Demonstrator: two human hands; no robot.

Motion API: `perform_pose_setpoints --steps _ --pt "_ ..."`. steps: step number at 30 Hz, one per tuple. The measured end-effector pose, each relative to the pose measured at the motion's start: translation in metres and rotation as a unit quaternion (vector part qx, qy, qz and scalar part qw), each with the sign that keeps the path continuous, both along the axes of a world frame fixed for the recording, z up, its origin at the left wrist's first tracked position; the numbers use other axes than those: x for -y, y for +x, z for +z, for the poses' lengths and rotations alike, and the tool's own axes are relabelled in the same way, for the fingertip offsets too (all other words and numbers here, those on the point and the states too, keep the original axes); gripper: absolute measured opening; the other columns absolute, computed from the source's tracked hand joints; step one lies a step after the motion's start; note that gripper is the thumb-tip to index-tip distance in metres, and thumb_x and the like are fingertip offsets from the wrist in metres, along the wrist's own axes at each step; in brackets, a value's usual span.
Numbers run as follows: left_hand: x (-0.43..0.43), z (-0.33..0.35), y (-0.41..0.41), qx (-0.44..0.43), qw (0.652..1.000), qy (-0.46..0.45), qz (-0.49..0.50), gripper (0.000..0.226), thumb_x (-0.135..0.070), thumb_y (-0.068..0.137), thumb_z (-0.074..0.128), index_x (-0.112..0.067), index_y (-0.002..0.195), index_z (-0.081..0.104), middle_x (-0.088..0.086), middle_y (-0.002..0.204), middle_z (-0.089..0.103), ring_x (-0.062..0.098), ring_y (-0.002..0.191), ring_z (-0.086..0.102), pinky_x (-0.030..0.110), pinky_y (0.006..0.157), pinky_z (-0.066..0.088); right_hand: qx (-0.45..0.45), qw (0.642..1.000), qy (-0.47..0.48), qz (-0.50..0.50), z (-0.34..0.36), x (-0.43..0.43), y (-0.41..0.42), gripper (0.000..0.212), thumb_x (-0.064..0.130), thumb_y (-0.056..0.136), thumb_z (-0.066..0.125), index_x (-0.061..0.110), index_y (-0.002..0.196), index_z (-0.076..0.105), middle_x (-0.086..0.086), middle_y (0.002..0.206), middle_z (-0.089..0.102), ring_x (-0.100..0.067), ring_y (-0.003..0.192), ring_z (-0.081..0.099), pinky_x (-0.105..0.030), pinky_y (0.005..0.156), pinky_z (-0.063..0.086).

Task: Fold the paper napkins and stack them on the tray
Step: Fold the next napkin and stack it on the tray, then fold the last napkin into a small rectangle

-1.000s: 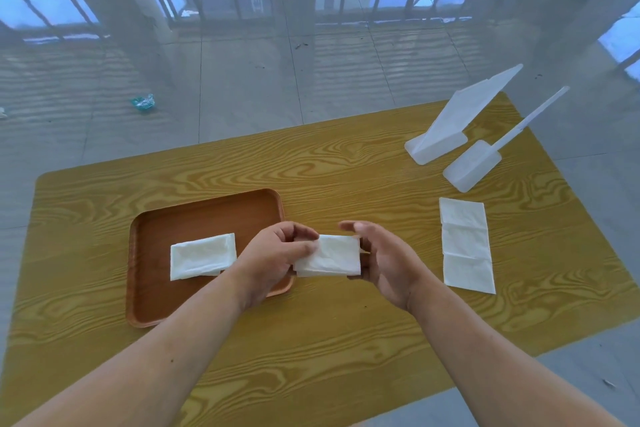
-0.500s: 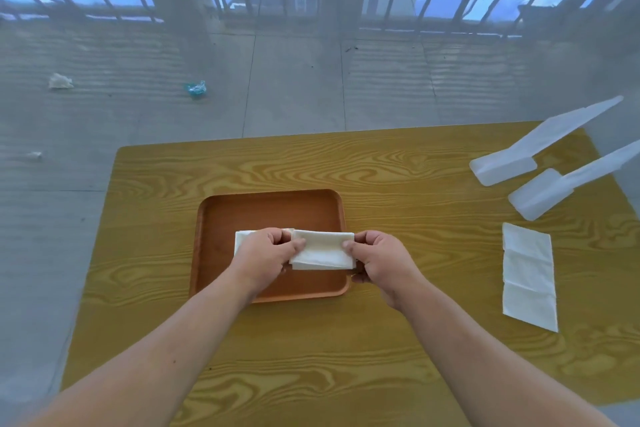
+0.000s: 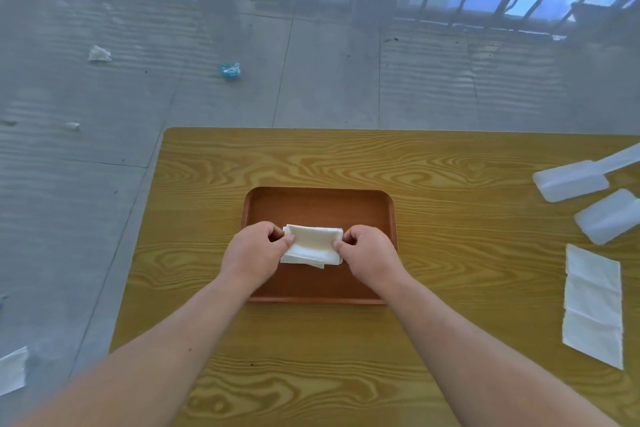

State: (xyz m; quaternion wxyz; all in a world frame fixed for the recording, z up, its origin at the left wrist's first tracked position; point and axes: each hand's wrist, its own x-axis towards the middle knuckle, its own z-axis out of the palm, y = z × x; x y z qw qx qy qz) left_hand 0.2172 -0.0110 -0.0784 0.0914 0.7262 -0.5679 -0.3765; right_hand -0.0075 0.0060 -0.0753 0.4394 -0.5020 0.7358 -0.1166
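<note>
The step in hand is the stacking. Both hands hold a folded napkin (image 3: 311, 246) low over the middle of the tray (image 3: 318, 199), which sits about midway across the desk (image 3: 346, 156). The left hand (image 3: 254, 253) pinches the napkin's left end and the right hand (image 3: 367, 253) its right end, each between thumb and curled fingers (image 3: 337, 244). A sliver of a second napkin (image 3: 320, 265) pokes out under the near edge, so the held one appears to sit on top of it (whether it already rests there or hangs just above, I cannot tell).

The next move likely calls for squaring the edges with the napkin below, letting go at both ends without dragging the soft paper askew, then reaching for the flat unfolded napkin (image 3: 592, 302) near the desk's right edge.

A second ago the folded napkin was held beyond the tray's right rim, over the bare desk, while the first napkin lay uncovered in the tray. Half a second ago it had crossed the rim and partly overlapped that napkin. Now it covers it almost fully.
</note>
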Motion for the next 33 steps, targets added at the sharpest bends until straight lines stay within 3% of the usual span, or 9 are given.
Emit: perform_pose_setpoints --steps 9,12,16,18,20,22,25,29,33 --pt "0.003 -0.012 -0.002 0.093 0.995 -0.003 -0.022 0.028 -0.050 0.092 0.068 -0.030 0.076 0.055 -0.009 0.074 0.064 0.012 0.068 0.059 0.030 0.052 0.037 -0.161 0.980 -0.025 0.112 -0.007 0.003 0.013 0.026 0.038 0.099 0.054 0.024 0.077 0.054 0.007 0.074 0.062 -0.015 0.067 0.058 -0.031 0.050 0.035" --pt "0.004 -0.006 -0.010 0.117 0.992 -0.038 -0.030 0.026 -0.040 0.088 0.071 -0.030 0.079 0.049 -0.009 0.077 0.060 0.012 0.067 0.056 0.031 0.051 0.037 -0.201 0.968 -0.053 0.137 -0.005 0.001 0.011 0.031 0.040 0.099 0.056 0.022 0.073 0.051 0.005 0.071 0.061 -0.020 0.066 0.060 -0.034 0.051 0.041" --pt "0.004 0.007 -0.033 0.122 0.984 -0.097 -0.083 0.026 -0.032 0.088 0.069 -0.025 0.108 0.054 -0.007 0.105 0.059 0.019 0.096 0.056 0.033 0.075 0.043 -0.195 0.967 -0.094 0.134 0.002 -0.011 -0.007 0.031 0.048 0.098 0.057 0.022 0.081 0.055 0.007 0.073 0.061 -0.020 0.068 0.060 -0.038 0.059 0.051" --pt "0.003 0.013 -0.054 0.111 0.976 -0.134 -0.133 0.041 -0.036 0.086 0.070 -0.023 0.122 0.055 -0.003 0.119 0.058 0.023 0.110 0.053 0.036 0.089 0.044 -0.166 0.972 -0.136 0.091 0.007 -0.022 -0.027 0.032 0.055 0.097 0.056 0.023 0.096 0.060 0.009 0.086 0.063 -0.017 0.079 0.060 -0.036 0.066 0.051" --pt "-0.001 0.020 -0.082 0.100 0.961 -0.171 -0.194 0.054 -0.047 0.088 0.070 -0.022 0.132 0.055 0.000 0.134 0.057 0.026 0.123 0.051 0.043 0.101 0.044 -0.162 0.970 -0.173 0.054 0.010 -0.034 -0.055 0.045 0.060 0.096 0.054 0.023 0.122 0.061 0.006 0.112 0.065 -0.019 0.105 0.058 -0.036 0.088 0.051" --pt "-0.004 0.024 -0.112 0.101 0.943 -0.177 -0.263 0.067 -0.061 0.090 0.064 -0.024 0.144 0.051 0.000 0.155 0.047 0.027 0.141 0.043 0.047 0.114 0.037 -0.189 0.965 -0.179 0.043 0.012 -0.046 -0.086 0.067 0.065 0.096 0.051 0.020 0.145 0.051 0.000 0.138 0.059 -0.024 0.129 0.049 -0.040 0.109 0.043" --pt "-0.012 0.022 -0.157 0.130 0.903 -0.157 -0.378 0.084 -0.077 0.092 0.044 -0.028 0.159 0.034 0.001 0.173 0.022 0.025 0.158 0.018 0.048 0.129 0.015 -0.226 0.965 -0.134 0.030 0.012 -0.066 -0.137 0.085 0.073 0.095 0.042 0.022 0.162 0.026 -0.006 0.164 0.038 -0.029 0.153 0.028 -0.047 0.125 0.027" --pt "-0.027 0.012 -0.213 0.153 0.856 -0.126 -0.477 0.090 -0.081 0.091 0.035 -0.033 0.165 0.018 -0.001 0.177 0.002 0.020 0.162 -0.005 0.049 0.130 -0.004 -0.242 0.967 -0.068 -0.024 0.007 -0.100 -0.206 0.091 0.079 0.094 0.031 0.031 0.166 0.003 -0.006 0.176 0.009 -0.034 0.161 0.000 -0.057 0.128 0.010" --pt "-0.041 -0.002 -0.254 0.173 0.825 -0.090 -0.531 0.093 -0.082 0.091 0.036 -0.035 0.166 0.008 0.000 0.177 -0.008 0.021 0.161 -0.013 0.049 0.130 -0.006 -0.256 0.963 0.002 -0.082 -0.001 -0.134 -0.257 0.092 0.079 0.095 0.027 0.033 0.165 -0.010 -0.008 0.176 -0.001 -0.038 0.161 -0.006 -0.062 0.126 0.011"
